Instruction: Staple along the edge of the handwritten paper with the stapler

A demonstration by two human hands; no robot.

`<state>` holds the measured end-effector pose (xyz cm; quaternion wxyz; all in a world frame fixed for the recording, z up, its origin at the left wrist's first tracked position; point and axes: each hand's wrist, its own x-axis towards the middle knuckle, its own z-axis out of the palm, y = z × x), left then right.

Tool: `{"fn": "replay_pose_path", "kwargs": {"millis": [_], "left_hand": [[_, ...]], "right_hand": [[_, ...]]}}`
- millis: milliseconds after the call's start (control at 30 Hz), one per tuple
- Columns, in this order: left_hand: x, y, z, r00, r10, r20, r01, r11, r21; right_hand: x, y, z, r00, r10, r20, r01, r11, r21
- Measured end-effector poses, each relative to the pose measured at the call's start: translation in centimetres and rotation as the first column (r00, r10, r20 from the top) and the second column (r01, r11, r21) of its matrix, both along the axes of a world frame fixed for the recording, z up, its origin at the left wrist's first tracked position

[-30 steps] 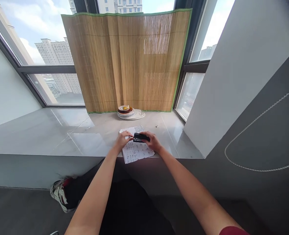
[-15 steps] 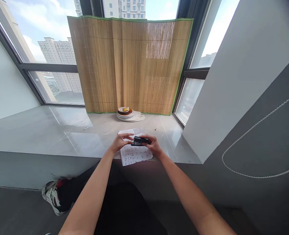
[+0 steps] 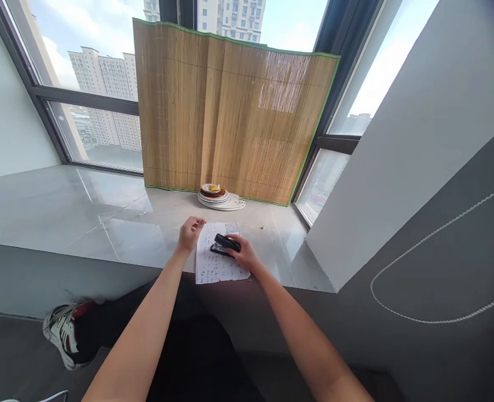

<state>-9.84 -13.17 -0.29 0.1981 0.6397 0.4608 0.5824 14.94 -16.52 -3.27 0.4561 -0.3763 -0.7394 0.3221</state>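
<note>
Presently, the stapler point(image 3: 220, 244) is gripped by the right hand point(image 3: 245, 254) over the paper point(image 3: 213, 272); whether anything is held in the curled left hand point(image 3: 190, 234) cannot be told.

Both arms point(image 3: 146, 321) are stretched forward; the left hand point(image 3: 190, 231) is apparently curled half-closed, while the right hand point(image 3: 245, 254) is clasped in a grip.

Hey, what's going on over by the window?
Someone is using both hands at the sill. The right hand holds a black stapler over a written-on paper. The left hand is by the paper's far left corner, fingers curled; I can't tell if it's holding anything. Some stacked plates sit behind.
</note>
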Motion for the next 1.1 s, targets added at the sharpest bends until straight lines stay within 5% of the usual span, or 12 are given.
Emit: {"fn": "replay_pose_path", "kwargs": {"millis": [267,500,633,733,800,967,1100], "left_hand": [[1.2,0.6,-1.5,0.978,-0.107,-0.181,0.104,0.994,-0.028],[1.5,0.6,-1.7,0.975,-0.132,-0.179,0.129,0.991,-0.03],[1.5,0.6,-1.7,0.977,-0.13,-0.17,0.128,0.992,-0.02],[1.4,0.6,-1.6,0.977,-0.128,-0.172,0.128,0.992,-0.011],[1.3,0.6,-1.4,0.977,-0.122,-0.175,0.123,0.992,-0.008],[1.6,0.1,-1.2,0.977,-0.123,-0.177,0.124,0.992,-0.008],[2.5,-0.3,-0.9,0.975,-0.16,-0.154,0.167,0.985,0.032]], "right_hand": [[6.0,-3.9,-0.2,0.987,-0.147,0.072,0.149,0.988,-0.029],[11.2,-5.2,0.1,0.949,-0.258,0.179,0.268,0.963,-0.032],[13.9,-2.5,1.2,0.964,-0.2,0.175,0.22,0.97,-0.101],[14.9,1.1,2.4,0.931,-0.361,0.054,0.363,0.931,-0.041],[14.6,3.6,2.7,0.886,-0.444,0.135,0.443,0.896,0.04],[11.8,7.7,0.2,0.75,-0.343,0.566,0.358,0.93,0.088],[9.3,9.2,-1.8,0.688,-0.29,0.666,0.333,0.941,0.065]]}}
